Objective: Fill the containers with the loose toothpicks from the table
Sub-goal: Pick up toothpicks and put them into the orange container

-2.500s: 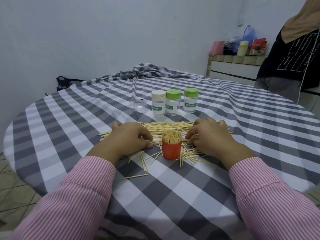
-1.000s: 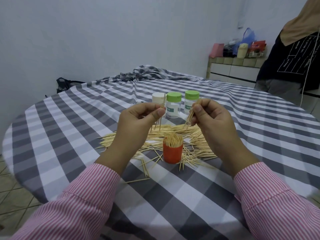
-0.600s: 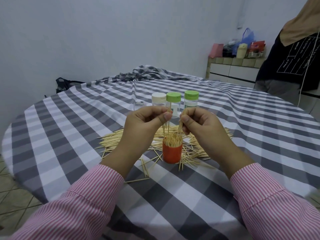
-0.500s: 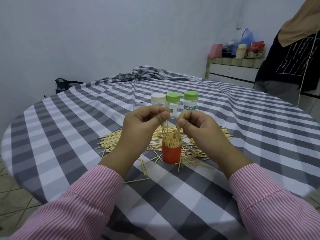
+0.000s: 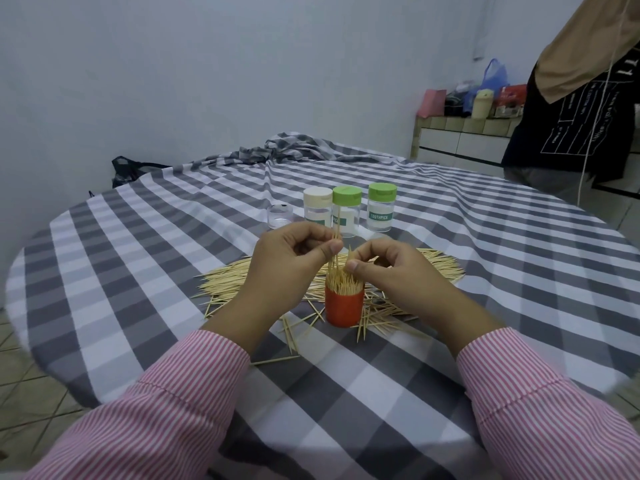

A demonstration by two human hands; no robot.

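An open orange container point(image 5: 344, 309) stands on the checked tablecloth point(image 5: 145, 258), packed with upright toothpicks. Loose toothpicks point(image 5: 225, 278) lie in a wide pile behind and around it. My left hand point(image 5: 287, 265) pinches a few toothpicks upright just above the container's left side. My right hand point(image 5: 391, 271) pinches a few more, their lower ends down among the ones in the container. Behind stand three capped clear containers: one with a cream lid point(image 5: 317, 209) and two with green lids point(image 5: 346, 211) point(image 5: 381, 211).
A small clear lidless cup point(image 5: 280, 215) stands left of the capped containers. A person in a dark shirt point(image 5: 571, 126) stands at the table's far right. A tiled counter with bags point(image 5: 464, 133) is behind. The cloth bunches at the far edge point(image 5: 291, 147).
Both hands lifted off the pile with toothpicks pinched, came together and lowered over the orange container. The right hand's toothpicks now reach down into it.
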